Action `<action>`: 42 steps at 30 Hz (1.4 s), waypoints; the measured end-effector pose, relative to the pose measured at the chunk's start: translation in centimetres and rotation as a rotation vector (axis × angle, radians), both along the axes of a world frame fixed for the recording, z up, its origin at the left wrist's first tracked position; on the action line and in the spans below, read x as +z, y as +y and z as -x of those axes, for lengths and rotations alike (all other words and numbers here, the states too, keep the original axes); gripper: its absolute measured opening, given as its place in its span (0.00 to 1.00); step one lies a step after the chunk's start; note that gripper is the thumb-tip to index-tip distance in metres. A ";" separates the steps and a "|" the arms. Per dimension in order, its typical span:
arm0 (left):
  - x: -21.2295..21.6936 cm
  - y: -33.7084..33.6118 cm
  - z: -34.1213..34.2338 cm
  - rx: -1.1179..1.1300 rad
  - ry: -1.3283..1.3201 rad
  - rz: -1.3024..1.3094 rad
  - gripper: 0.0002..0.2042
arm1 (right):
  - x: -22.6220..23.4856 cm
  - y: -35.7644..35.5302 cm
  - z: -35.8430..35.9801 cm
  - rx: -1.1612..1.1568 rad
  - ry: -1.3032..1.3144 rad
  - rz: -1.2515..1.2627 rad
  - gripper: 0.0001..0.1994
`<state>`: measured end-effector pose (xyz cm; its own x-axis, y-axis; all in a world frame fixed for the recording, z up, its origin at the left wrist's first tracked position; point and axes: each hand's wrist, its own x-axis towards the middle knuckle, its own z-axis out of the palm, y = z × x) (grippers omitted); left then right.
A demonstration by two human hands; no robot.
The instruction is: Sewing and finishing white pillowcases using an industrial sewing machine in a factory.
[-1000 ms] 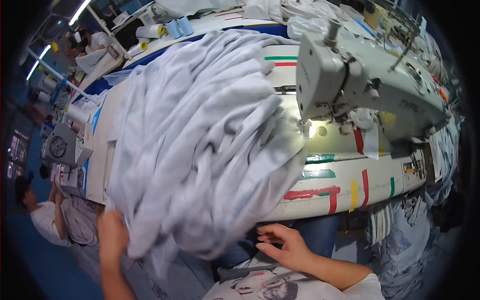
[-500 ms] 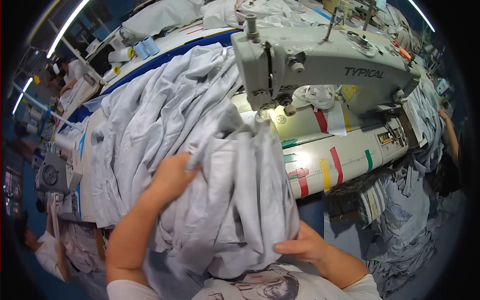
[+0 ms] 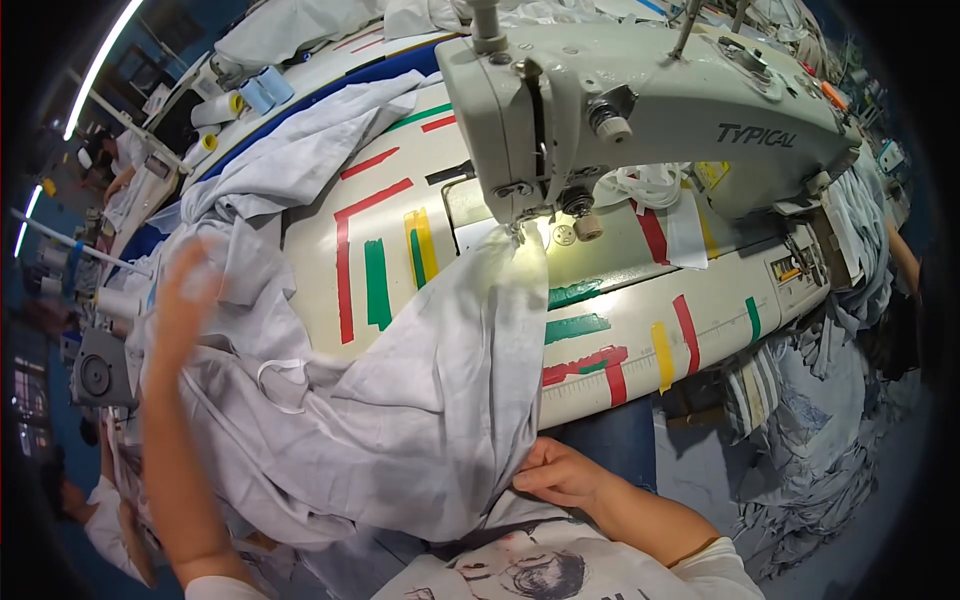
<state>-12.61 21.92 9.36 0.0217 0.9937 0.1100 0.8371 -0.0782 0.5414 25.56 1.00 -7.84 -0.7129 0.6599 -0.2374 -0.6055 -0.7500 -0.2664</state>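
**Hands and grey fabric at a sewing station**

Right hand [image 3: 562, 472]: seen at the lower middle of the view, clenched on the lower edge of the pale grey fabric [image 3: 420, 400], where the cloth hangs over the near edge of the surface [image 3: 640, 330]. The fingers are curled against the cloth.

Left hand [image 3: 188, 290]: raised at the left, blurred, with fingers spread. It is placed above or against the bunched part of the fabric; whether anything is gripped cannot be told.

Fabric: a large piece is draped across the left and near part of the surface. One corner is laid up to the needle area of the sewing machine [image 3: 640, 110], where it is lit by the machine's lamp. The rest is heaped to the left and trails off the front edge toward the person's lap. A narrow strap or loop is seen within the folds.

Sewing machine: off-white, set on the right half of the surface, its head above the lit corner of the cloth.

Surface: cream-coloured, marked with strips of red, green and yellow tape [image 3: 380, 285].

Thread cones [image 3: 262, 92]: pale blue, stood at the far left corner of the surface, well apart from both hands.

Further fabric [image 3: 830, 450]: piled on the floor to the right, beyond the surface.
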 end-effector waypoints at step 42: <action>-10.8 -1.2 -16.5 -0.614 0.373 -0.201 0.25 | 2.4 -1.6 -5.0 0.260 -0.647 -0.254 0.13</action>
